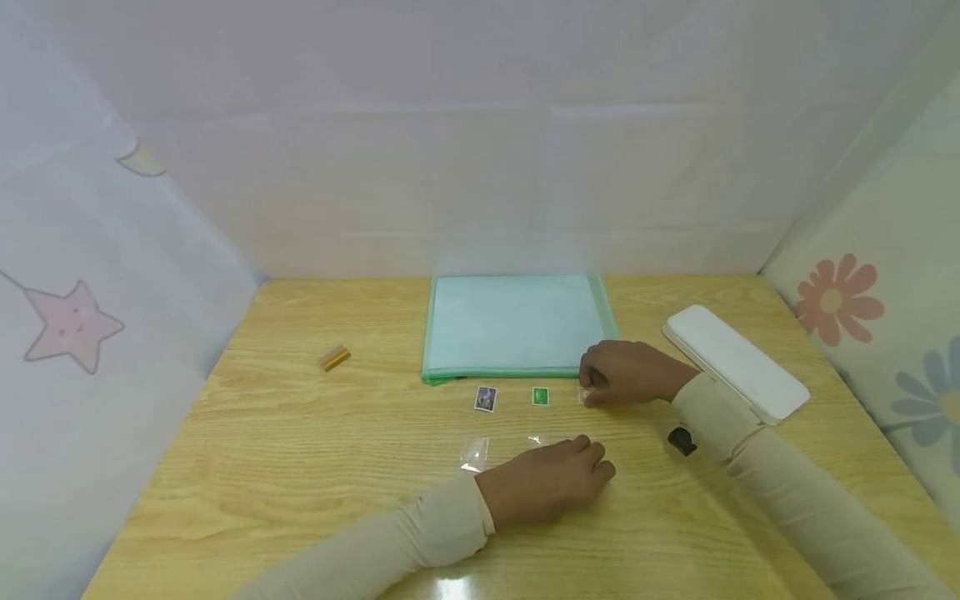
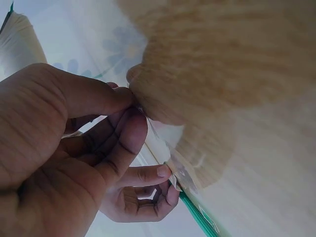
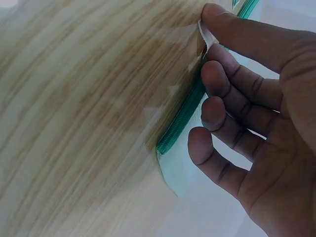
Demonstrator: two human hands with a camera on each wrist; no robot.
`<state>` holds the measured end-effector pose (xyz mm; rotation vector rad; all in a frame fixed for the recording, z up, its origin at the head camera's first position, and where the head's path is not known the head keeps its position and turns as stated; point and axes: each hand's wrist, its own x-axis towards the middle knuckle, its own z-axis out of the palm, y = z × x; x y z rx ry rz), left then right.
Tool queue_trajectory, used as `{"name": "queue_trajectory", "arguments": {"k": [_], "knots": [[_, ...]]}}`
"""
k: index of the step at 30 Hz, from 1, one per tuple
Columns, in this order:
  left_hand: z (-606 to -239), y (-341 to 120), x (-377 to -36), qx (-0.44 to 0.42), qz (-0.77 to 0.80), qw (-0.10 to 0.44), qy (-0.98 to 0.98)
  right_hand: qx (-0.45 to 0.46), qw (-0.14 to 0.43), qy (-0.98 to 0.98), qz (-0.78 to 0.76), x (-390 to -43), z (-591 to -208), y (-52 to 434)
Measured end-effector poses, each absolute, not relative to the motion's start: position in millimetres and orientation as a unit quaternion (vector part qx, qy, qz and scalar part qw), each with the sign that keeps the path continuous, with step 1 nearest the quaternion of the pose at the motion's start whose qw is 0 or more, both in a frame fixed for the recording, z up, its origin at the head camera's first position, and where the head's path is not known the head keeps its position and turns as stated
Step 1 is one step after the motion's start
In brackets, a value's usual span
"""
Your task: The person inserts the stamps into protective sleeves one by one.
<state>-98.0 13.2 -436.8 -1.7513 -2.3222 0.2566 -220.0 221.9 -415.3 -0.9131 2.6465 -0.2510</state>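
Fingers of the right hand (image 1: 628,372) curl down onto a small clear sleeve (image 1: 584,396), and I see a pale edge of it nipped under the index fingertip (image 3: 217,19) in the right wrist view. That sleeve lies on the table (image 1: 262,467) just in front of the green zip pouch (image 1: 517,325), at the right end of a short row running parallel to the pouch's front edge; it sits at the fingertips' left side, so I judge the right hand far nearer to it than the left.

My left hand (image 1: 543,483) rests nearer the table's front edge, thumb and fingers pinched together on another clear sleeve (image 1: 536,440), whose corner peeks out beyond the knuckles. A third clear sleeve (image 1: 474,454) lies flat just left of that hand.

Behind the pouch's right side, toward the right edge, sits a white case (image 1: 738,362), long axis slanting back-left to front-right. A small orange block (image 1: 334,358) lies well apart toward the left edge.

In the row, a green card (image 1: 540,397) and a dark picture card (image 1: 485,398) lie untouched.

Most of the right-hand sleeve is hidden under the fingers; I cannot tell whether it holds a card. The small black thing (image 1: 682,441) by the right sleeve is too small to make out.
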Motion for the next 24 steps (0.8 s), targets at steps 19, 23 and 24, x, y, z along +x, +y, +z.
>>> {"name": "queue_trajectory", "arguments": {"k": [19, 23, 24], "knots": [[-406.8, -0.3, -110.2, -0.524, -0.106, 0.068, -0.843, -0.355, 0.167, 0.907, -0.153, -220.8, -418.4, 226.8], [-396.3, -11.3, -119.1, -0.469, -0.257, 0.034, -0.844, -0.364, 0.165, 0.903, -0.156, -222.4, -419.1, 226.5], [-395.0, -13.9, -121.2, -0.46, -0.284, 0.032, -0.841, -0.366, 0.164, 0.902, -0.158, -222.6, -419.2, 226.2]]}}
